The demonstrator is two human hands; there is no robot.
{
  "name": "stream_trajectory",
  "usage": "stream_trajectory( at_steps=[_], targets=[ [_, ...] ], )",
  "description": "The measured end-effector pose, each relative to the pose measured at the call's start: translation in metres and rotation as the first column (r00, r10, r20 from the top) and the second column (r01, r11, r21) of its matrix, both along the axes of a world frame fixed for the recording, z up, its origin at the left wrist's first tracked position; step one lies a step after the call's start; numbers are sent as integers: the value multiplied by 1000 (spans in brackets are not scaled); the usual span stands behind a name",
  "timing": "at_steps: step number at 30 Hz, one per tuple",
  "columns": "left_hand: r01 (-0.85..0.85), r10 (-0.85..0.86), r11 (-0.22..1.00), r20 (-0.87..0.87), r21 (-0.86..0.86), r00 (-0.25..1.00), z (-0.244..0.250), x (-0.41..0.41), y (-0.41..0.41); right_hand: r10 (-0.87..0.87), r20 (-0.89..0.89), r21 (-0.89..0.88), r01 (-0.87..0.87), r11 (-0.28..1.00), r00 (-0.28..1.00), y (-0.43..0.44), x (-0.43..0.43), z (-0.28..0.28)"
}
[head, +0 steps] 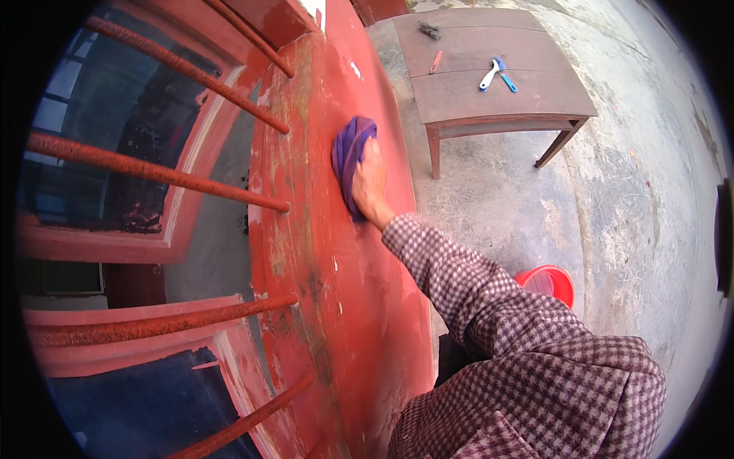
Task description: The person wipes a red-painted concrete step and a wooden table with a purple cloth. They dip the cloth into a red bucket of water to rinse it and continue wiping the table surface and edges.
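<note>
My right hand [370, 178] presses a bunched purple cloth [347, 149] against the red-painted window sill [367, 287]. The fingers are partly hidden by the cloth and by the back of the hand. A checked sleeve [459, 275] covers the arm reaching across from the lower right. Along the sill's inner side the paint is worn and stained, with bare patches showing. Damp-looking darker red surrounds the cloth. My left hand is out of view.
Rusty red window bars [172, 175] run into the sill at left, before open casements [195, 172]. A wooden table [476, 103] holds a brush [498, 63], white-handled tool [487, 77], red cutter-like tool [436, 61] and dark clump [429, 30]. A red bucket [565, 281] stands on the concrete floor [487, 218].
</note>
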State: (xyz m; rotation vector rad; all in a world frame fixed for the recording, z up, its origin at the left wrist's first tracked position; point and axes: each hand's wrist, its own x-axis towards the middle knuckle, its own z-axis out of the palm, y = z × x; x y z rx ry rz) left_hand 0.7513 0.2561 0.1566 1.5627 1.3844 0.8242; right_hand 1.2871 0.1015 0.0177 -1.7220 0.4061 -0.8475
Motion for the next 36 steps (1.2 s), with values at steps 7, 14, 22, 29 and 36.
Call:
stream_trajectory(
  at_steps=[7,14,22,29,36],
  targets=[
    [-32,32,999,8,-16,999,0,9,-22,322,-725,191,-272,943,609,14,-202,-187],
    [-267,269,961,-15,70,963,33,-44,-65,517,-542,302,-420,856,663,-28,-124,-106],
    [-190,184,981,-149,-29,972,107,42,-150,687,90,496,-631,597,721,-59,-18,71],
    [320,-375,920,279,226,884,104,214,-136,705,244,294,-744,600,665,-22,-116,22],
    [408,-368,814,-176,414,913,83,244,-141,840,-278,358,-761,541,466,-39,-210,-96]
  ],
)
